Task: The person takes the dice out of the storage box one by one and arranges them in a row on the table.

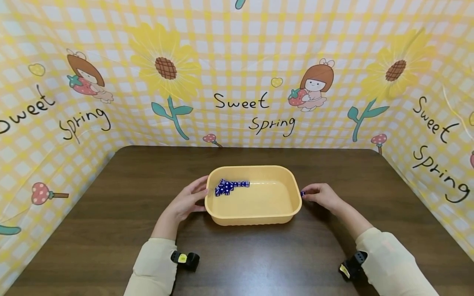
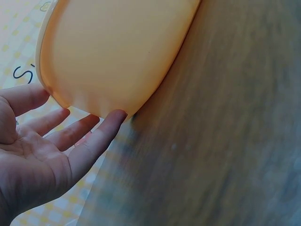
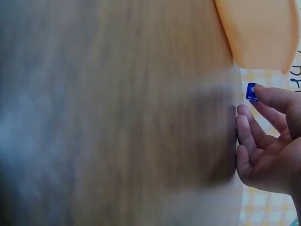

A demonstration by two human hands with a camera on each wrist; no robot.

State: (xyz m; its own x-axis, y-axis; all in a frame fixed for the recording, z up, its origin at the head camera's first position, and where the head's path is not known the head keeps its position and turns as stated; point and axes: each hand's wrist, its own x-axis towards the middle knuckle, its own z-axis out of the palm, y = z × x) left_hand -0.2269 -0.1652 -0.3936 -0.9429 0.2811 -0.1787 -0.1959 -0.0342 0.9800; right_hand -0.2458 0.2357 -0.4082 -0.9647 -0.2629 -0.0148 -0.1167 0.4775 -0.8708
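Observation:
A yellow plastic basin [image 1: 255, 216] sits on the table. Several blue dice with white dots [image 1: 225, 187] lie together at its back left, some of them in a row along the back wall. My left hand [image 1: 188, 199] touches the basin's left end from outside, its fingers spread along the wall in the left wrist view. Just off the basin's right end, my right hand [image 1: 323, 196] pinches one blue die [image 3: 251, 92] between thumb and forefinger. The other fingers of that hand are loosely bent, low by the tabletop.
The brown wooden table [image 1: 259, 255] stretches around the basin. A yellow checked cloth [image 1: 237, 74] with flowers and lettering rises behind and at both sides. Black camera straps [image 1: 185, 260] sit on both wrists.

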